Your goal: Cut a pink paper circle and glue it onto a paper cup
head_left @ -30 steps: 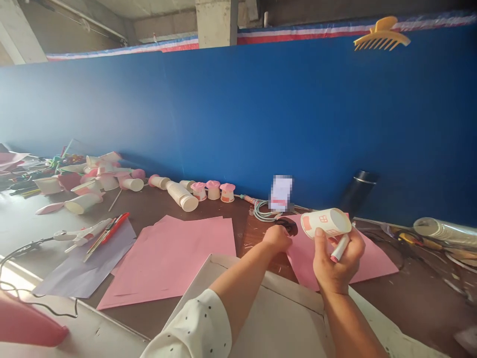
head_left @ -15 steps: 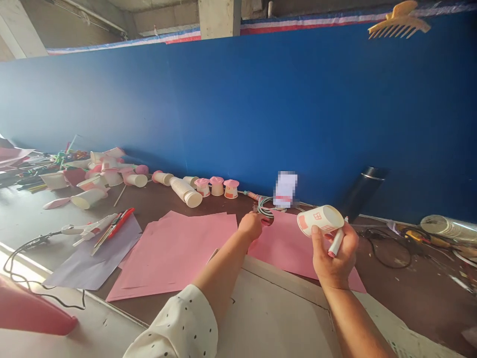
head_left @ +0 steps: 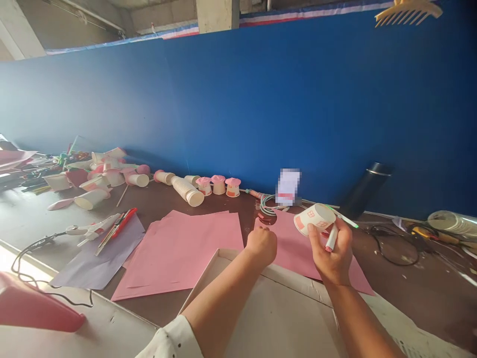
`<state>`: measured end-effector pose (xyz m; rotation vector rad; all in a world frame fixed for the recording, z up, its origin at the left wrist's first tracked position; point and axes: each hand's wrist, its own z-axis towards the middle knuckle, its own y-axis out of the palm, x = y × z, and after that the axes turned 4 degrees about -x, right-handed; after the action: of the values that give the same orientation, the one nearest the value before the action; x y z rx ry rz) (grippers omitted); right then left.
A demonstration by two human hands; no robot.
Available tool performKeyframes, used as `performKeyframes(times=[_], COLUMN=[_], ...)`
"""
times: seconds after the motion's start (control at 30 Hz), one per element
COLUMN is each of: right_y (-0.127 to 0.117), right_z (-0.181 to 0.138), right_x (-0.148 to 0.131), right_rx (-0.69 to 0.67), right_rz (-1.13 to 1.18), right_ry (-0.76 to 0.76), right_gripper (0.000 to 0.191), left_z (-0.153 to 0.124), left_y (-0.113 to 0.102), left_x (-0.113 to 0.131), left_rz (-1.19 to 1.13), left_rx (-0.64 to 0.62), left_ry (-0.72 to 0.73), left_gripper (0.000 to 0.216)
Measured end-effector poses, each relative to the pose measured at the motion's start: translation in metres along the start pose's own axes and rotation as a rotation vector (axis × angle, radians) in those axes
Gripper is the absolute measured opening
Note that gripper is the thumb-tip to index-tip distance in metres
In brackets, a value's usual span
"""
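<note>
In my right hand (head_left: 333, 253) is a white paper cup (head_left: 315, 219), tilted, with a window drawn in red and a pink patch on its side. The same hand also grips a white marker (head_left: 331, 237) with a red end. My left hand (head_left: 263, 246) is closed over the near edge of the pink paper (head_left: 288, 248), its fingertips turned away, so what it holds is hidden. Just beyond its knuckles lie small dark red pieces (head_left: 265, 218). A green-tipped pen (head_left: 346, 219) shows behind the cup.
Pink sheets (head_left: 186, 253) lie left of my left arm. Farther left are a glue gun (head_left: 93, 229) and a red cutter (head_left: 116, 229) on grey paper. Three pink-roofed cups (head_left: 218, 185) stand by the blue partition (head_left: 238, 109). A black bottle (head_left: 368, 189) stands at right.
My left hand has drawn back toward me and a little right, away from the coiled cable, uncovering the dark red pieces. The cup in my right hand has shifted slightly left.
</note>
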<state>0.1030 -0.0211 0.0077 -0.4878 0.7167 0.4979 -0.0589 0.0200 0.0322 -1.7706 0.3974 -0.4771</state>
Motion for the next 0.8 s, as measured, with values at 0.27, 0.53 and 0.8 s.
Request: performKeyframes(times=[0.27, 0.53, 0.8], right_y=[0.001, 0.005, 0.008], right_z=[-0.004, -0.004, 0.007], right_x=[-0.004, -0.01, -0.029], right_rx=[-0.086, -0.081, -0.111], right_rz=[-0.01, -0.03, 0.01], right_ry=[-0.014, -0.009, 0.102], right_gripper=[0.064, 0.062, 0.061], left_z=[-0.018, -0.013, -0.008], left_y=[0.015, 0.029, 0.037], left_x=[0.001, -0.004, -0.001], left_rz=[-0.072, -0.169, -0.319], left_rx=[0.041, 0.21, 0.256], left_ry=[-0.004, 0.005, -0.092], left_gripper=[0.035, 0.029, 0.033])
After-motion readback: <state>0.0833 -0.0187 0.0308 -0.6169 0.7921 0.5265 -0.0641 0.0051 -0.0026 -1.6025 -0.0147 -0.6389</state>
